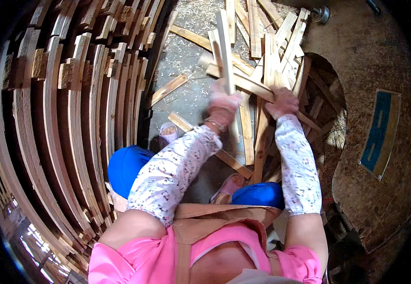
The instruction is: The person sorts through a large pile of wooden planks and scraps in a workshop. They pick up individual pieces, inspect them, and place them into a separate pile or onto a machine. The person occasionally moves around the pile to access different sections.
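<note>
My left hand [221, 108] is closed round a pale wooden slat [225, 47] that points away from me. To its right, my right hand [282, 102] grips the near end of another wooden slat [248, 85], which slants up to the left and meets the first one close to my left fingers. Motion smears the far end of that second slat and part of my left hand. Below and beyond both hands lies a loose heap of wooden slats [270, 61], crossing each other at many angles.
Stacked wooden strips [51, 113] rise along the left side. Shavings and a stray slat [168, 89] lie on the grey floor [186, 102]. On the right, a brown board [357, 61] with a curved edge carries a metal knob [321, 14] and a blue-and-tan label [379, 132].
</note>
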Motion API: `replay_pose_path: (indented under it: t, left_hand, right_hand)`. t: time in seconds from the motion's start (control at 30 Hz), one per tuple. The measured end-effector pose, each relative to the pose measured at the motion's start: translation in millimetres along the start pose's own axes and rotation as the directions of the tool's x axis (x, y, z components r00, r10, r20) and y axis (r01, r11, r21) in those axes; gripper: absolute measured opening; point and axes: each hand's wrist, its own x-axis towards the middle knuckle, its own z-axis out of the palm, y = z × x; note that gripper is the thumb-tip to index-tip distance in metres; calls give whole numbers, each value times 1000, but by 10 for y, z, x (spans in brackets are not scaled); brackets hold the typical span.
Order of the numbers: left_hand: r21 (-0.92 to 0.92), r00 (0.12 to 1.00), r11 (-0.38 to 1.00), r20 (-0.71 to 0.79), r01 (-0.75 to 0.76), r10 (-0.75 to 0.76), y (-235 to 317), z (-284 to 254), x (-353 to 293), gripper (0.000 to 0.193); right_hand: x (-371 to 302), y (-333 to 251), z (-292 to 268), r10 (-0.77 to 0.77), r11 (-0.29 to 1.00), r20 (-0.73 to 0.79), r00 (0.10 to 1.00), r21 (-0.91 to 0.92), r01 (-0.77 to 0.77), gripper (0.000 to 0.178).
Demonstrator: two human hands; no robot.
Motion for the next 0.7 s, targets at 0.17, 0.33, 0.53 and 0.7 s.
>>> replay_pose_path:
  t: [0.17, 0.33, 0.53, 0.7]
  left_hand:
    - [224, 998, 974, -27, -46, 53, -253, -139, 394, 67]
    - [876, 994, 472, -65, 100, -91, -214, -1434, 621, 45]
    - [952, 988, 293, 124, -92, -92, -525, -1306, 903, 49]
    - [568, 933, 789, 360, -234, 18, 1037, -208, 1124, 60]
  right_hand:
    - [-168, 615, 333, 318, 871, -231, 920, 455, -187, 73]
    - [-540, 1593, 1387, 425, 859, -392, 816, 459, -227, 84]
    - [-1767, 1510, 2407, 814, 460, -93, 573, 706, -539, 89]
    - [-1900, 1033, 2363, 833, 397, 71, 548, 613, -683, 95]
